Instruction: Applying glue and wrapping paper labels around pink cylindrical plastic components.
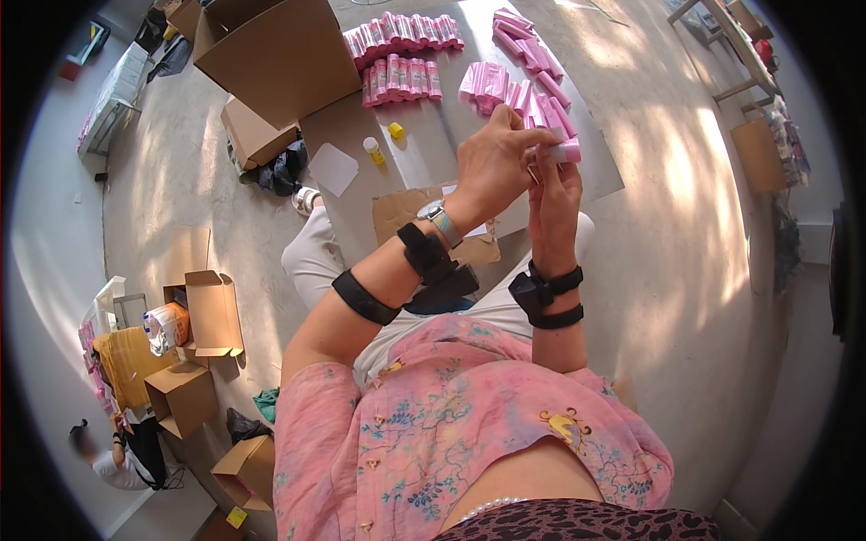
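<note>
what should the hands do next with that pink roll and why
Probably press the pale band smooth around the pink roll: the right hand appears to support the roll while the left hand has its fingertips close by, and the neatly lined-up rolls show similar bands, though the fingers hide how well this one sits.

- Bright daylight falls in dappled patches across the floor (695, 207) at right, with fainter patches at left.
- A pale sheen lies on the table (428, 149); glossy pink rolls (402, 79) catch small highlights.
- Fisheye distortion bends the scene's edges into a black rim.
- The near floral shirt (397, 433) appears clear; a person's head (82, 441) at left is blurred.
</note>
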